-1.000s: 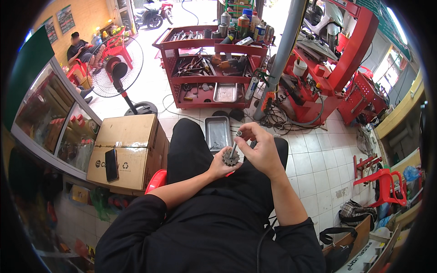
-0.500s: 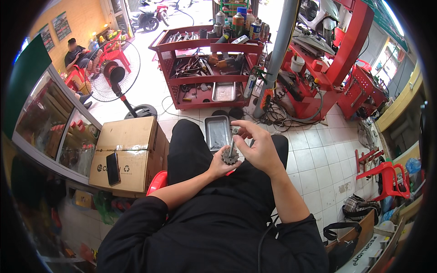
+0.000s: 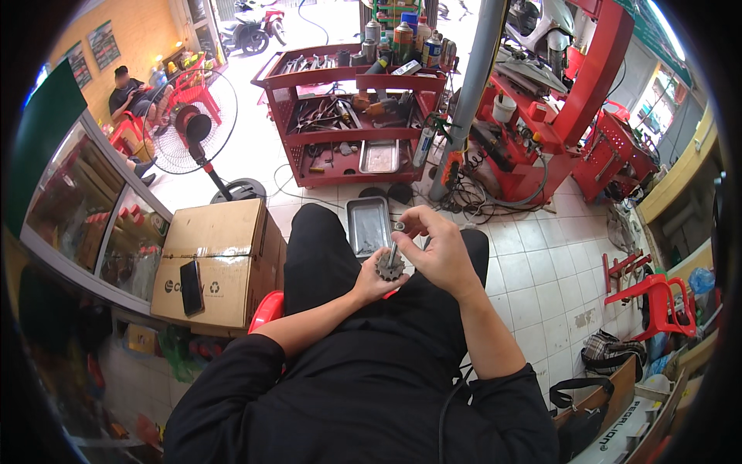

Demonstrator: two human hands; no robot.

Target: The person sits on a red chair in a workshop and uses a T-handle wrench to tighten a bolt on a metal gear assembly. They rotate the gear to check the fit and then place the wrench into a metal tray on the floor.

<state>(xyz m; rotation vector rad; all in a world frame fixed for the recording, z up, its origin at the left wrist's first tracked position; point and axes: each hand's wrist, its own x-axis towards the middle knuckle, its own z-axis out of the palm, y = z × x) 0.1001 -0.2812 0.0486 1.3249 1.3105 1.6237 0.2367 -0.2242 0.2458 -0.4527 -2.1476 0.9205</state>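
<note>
Clearly, steadiness counts most: the left hand [image 3: 374,280], cupped over the lap between the thighs, grips the grey toothed metal wheel [image 3: 389,271]. Above it, the right hand's [image 3: 444,254] thumb and bent fingers close about the small round metal cap [image 3: 399,227] atop the slim silvery rod [image 3: 394,252]; their exact contact is too small to tell. The rod rises, slightly tilted, from the wheel's middle. Best keep the wheel firm in the palm and work the top lightly along the rod's axis, never sideways.

The black-trousered knees bound the work on both sides. Beside the left one stands a brown cardboard box [image 3: 212,224], so the left elbow should stay tucked; pale floor tiles [image 3: 525,271] give the right arm more room. Past the hands, a shallow grey metal tray [image 3: 369,220] could catch a drop. Beyond it, the red metal tool trolley [image 3: 340,139] limits forward reach.
</note>
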